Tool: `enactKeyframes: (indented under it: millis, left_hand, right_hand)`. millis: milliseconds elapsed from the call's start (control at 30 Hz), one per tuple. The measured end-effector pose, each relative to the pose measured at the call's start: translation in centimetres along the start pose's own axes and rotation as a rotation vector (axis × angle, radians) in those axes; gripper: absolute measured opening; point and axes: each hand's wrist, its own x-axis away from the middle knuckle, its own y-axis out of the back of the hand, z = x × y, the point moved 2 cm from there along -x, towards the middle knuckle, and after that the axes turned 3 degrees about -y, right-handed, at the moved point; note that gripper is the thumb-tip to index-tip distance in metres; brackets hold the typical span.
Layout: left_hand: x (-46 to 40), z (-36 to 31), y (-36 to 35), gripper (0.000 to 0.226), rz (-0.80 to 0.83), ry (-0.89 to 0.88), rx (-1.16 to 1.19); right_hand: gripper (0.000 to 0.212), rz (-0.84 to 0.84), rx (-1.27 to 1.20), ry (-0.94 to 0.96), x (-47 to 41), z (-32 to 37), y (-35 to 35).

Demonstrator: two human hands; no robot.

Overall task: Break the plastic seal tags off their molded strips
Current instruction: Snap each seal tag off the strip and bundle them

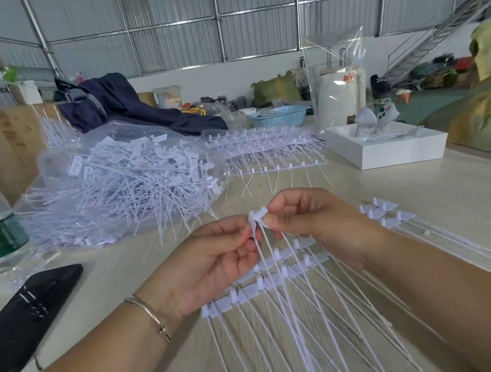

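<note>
Both hands pinch one white plastic seal tag [257,214] held up between them: left hand [215,260] low on its stem, right hand [310,218] at its head. Below the grip, white molded strips [265,283] lie on the pale wooden bench [418,187]. Snapping seems underway; next, a sharp twist apart.

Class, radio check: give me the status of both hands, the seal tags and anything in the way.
Left hand and right hand: each grip pinching the tag strip. Strip raised, tails hanging to table. Loose strips lie underneath; nothing blocking.
</note>
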Motion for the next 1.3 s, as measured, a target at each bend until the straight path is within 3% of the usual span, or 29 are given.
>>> enactKeyframes:
  millis: [267, 367, 433, 567, 667, 800, 900, 1067, 1133, 1300]
  left_hand:
    - [0.0, 0.5, -0.1, 0.028, -0.085, 0.008, -0.128]
    - [-0.3, 0.6, 0.1, 0.042, -0.170, -0.026, -0.164]
    - [-0.3, 0.4, 0.3, 0.037, -0.219, -0.062, -0.218]
    - [-0.1, -0.3, 0.9, 0.026, -0.352, -0.175, -0.402]
    - [-0.1, -0.3, 1.3, 0.029, -0.379, -0.195, -0.388]
    - [-0.3, 0.9, 0.2, 0.028, -0.187, -0.012, -0.146]
    - [-0.3, 1.1, 0.0, 0.018, -0.132, 0.045, -0.081]
    - [-0.4, 0.6, -0.7, 0.026, 0.011, 0.043, -0.021]
    - [-0.6, 0.3, -0.4, 0.016, -0.051, 0.004, -0.062]
    - [-0.4, -0.1, 0.6, 0.016, -0.169, -0.101, -0.242]
  right_hand:
    - [0.014, 0.082, 0.055, -0.040, 0.2, -0.3, 0.0]
    - [0.008, 0.028, 0.121, -0.036, 0.2, -0.4, 0.2]
    - [0.015, -0.044, 0.295, 0.020, 0.1, -0.2, 0.3]
    - [0.024, -0.165, 0.943, 0.196, 0.0, 0.4, 0.3]
    - [0.023, -0.199, 0.783, 0.176, 0.0, 0.6, 0.6]
    - [0.022, -0.099, 0.438, 0.113, 0.2, 0.7, -0.4]
    - [0.022, -0.044, 0.375, 0.092, 0.3, 0.7, -1.0]
    - [0.019, -0.094, 0.309, 0.079, 0.2, 1.1, -0.4]
    - [0.021, -0.135, 0.299, 0.064, 0.2, 1.0, 0.2]
    - [0.023, -0.220, 0.362, 0.047, -0.1, 0.4, 1.1]
